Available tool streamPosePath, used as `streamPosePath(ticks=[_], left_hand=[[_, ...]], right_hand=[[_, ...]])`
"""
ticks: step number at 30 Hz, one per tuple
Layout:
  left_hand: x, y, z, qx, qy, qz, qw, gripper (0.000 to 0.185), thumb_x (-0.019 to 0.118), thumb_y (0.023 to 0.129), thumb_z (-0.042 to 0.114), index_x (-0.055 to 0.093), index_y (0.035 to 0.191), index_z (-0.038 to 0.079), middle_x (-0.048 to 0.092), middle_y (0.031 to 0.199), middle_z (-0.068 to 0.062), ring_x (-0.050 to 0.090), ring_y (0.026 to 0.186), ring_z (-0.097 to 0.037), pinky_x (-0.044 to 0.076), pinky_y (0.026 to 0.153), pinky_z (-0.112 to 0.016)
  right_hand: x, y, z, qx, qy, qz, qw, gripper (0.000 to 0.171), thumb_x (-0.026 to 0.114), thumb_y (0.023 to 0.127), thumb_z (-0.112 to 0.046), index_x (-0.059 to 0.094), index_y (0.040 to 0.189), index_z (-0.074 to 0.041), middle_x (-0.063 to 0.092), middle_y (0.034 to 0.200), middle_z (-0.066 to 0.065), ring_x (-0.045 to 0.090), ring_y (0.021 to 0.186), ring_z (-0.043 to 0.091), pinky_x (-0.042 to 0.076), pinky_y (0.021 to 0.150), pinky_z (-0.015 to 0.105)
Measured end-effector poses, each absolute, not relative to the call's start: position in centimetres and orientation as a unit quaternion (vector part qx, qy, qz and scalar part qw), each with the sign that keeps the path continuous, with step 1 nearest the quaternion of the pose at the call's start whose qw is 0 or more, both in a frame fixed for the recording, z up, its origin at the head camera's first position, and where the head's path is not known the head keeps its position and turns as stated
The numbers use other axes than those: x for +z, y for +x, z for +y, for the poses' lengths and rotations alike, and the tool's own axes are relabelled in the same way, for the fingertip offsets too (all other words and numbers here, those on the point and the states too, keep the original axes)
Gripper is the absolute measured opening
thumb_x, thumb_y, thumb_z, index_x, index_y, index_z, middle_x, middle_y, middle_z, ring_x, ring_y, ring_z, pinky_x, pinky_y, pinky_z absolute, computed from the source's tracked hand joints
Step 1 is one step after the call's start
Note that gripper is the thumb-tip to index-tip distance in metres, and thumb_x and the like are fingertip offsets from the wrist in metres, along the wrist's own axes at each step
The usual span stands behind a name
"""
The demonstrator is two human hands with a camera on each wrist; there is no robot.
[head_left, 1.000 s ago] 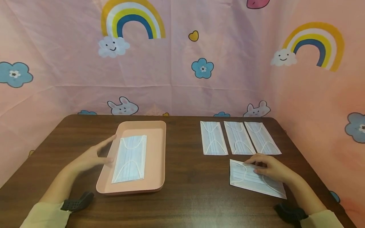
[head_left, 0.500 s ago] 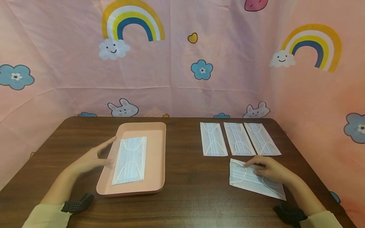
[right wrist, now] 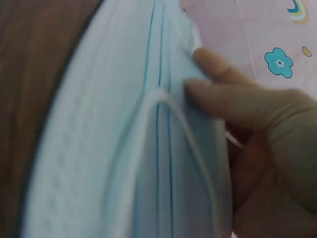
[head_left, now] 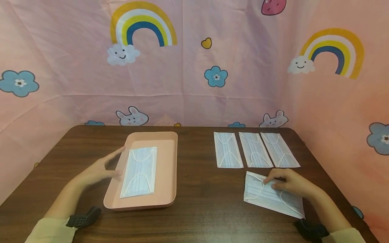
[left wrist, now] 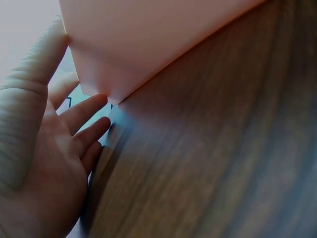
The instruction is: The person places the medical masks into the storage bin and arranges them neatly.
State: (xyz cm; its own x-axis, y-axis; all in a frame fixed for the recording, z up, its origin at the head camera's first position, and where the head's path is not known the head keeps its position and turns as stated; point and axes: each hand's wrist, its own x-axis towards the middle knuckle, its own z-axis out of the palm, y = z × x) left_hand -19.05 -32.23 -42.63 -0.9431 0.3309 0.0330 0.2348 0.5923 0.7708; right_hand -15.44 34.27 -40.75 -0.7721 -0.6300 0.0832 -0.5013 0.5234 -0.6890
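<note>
Near the table's front right corner, my right hand (head_left: pixel 290 185) pinches a loose mask (head_left: pixel 273 195); my left hand (head_left: pixel 98 169), fingers straight, touches the pink tray (head_left: pixel 165 168).

1. A dark wood-grain surface (head_left: pixel 197 189) carries everything.
2. Three pale blue face masks lie side by side in a row near the far right edge: the left mask (head_left: pixel 227 150), the middle mask (head_left: pixel 254 150), and the right mask (head_left: pixel 279 150). All lie flat with their ear loops facing up, close together but not overlapping.
3. A pink printed backdrop (head_left: pixel 182 81) hangs behind and to the right of the surface.
4. On it are a rainbow with a smiling cloud (head_left: pixel 141 28) at upper left and another rainbow (head_left: pixel 332 50) on the right panel.
5. Also printed on it are a blue flower (head_left: pixel 215 76), a small yellow heart (head_left: pixel 206 43), and a rabbit (head_left: pixel 132 116) just above the far edge.
</note>
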Motion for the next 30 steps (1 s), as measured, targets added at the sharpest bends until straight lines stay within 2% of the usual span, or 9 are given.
streamPosePath(ticks=[8,17,26,30], left_hand=[[-42.1,-19.0,-32.1,0.416,0.156,0.894,0.059,0.095,0.078,0.077,0.022,0.022,0.154,0.019,0.019,0.153,-0.026,0.011,0.135,-0.055,0.015,0.094,-0.077],[-42.2,-18.9,-32.3,0.425,0.149,0.89,0.071,0.094,0.077,0.078,0.022,0.021,0.154,0.02,0.017,0.154,-0.025,0.008,0.136,-0.055,0.013,0.093,-0.078],[-42.0,-18.9,-32.0,0.416,0.151,0.894,0.064,0.094,0.077,0.077,0.022,0.022,0.154,0.02,0.019,0.154,-0.024,0.011,0.135,-0.055,0.016,0.094,-0.077],[-41.8,-18.7,-32.1,0.408,0.151,0.898,0.065,0.094,0.077,0.078,0.023,0.021,0.154,0.021,0.018,0.153,-0.026,0.012,0.135,-0.056,0.017,0.093,-0.077]], right_hand=[[-39.1,-14.9,33.7,-0.382,-0.348,0.853,0.077,0.027,0.068,0.086,-0.006,0.07,0.113,-0.014,0.065,0.109,0.0,0.056,0.101,0.01,0.042,0.084,0.018],[-38.7,-14.5,32.9,-0.387,-0.333,0.858,0.052,0.041,0.072,0.084,-0.009,0.063,0.124,-0.012,0.059,0.122,0.001,0.05,0.111,0.007,0.034,0.091,0.012],[-38.6,-14.4,32.0,-0.42,-0.338,0.84,0.059,0.05,0.071,0.085,-0.006,0.056,0.132,-0.01,0.055,0.126,0.005,0.049,0.111,0.011,0.037,0.091,0.014],[-38.6,-14.4,31.2,-0.441,-0.336,0.832,0.025,0.052,0.071,0.083,-0.001,0.054,0.132,-0.007,0.054,0.127,0.008,0.048,0.115,0.011,0.038,0.092,0.014]])
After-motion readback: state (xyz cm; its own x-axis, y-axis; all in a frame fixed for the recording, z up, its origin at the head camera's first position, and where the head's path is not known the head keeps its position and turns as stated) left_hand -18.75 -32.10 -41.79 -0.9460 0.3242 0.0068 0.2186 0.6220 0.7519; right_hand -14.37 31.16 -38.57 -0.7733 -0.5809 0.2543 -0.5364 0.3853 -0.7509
